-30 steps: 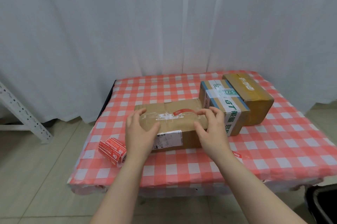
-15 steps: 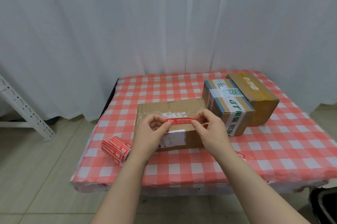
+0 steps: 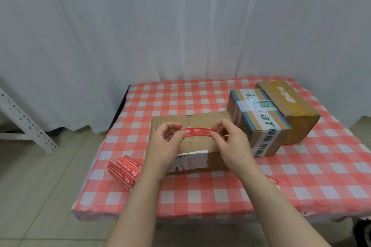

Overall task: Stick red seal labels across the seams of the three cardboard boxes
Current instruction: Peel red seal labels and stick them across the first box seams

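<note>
The left hand (image 3: 162, 144) and the right hand (image 3: 230, 142) are each pinching one end of a red seal label (image 3: 200, 130) between thumb and fingertips, stretching it flat over the top of the long cardboard box (image 3: 197, 146). The strip is running along the box's length, toward its near edge.

To do this well, I judge the label should stay taut while one end is being set down first, then be smoothed toward the other end so no crease forms. It should also be bridging both flaps, not sitting on one.

Much is hard to read. Whether the label is already touching the box I cannot tell, and both its ends are hidden under fingers. The seam is faint under glossy clear tape, and the print is too small to read. Right of the long box are a taped box (image 3: 259, 124) and a brown box (image 3: 289, 110) – their far sides are hidden. Left of the long box, the label roll (image 3: 124, 170) is partly behind the left forearm.
</note>
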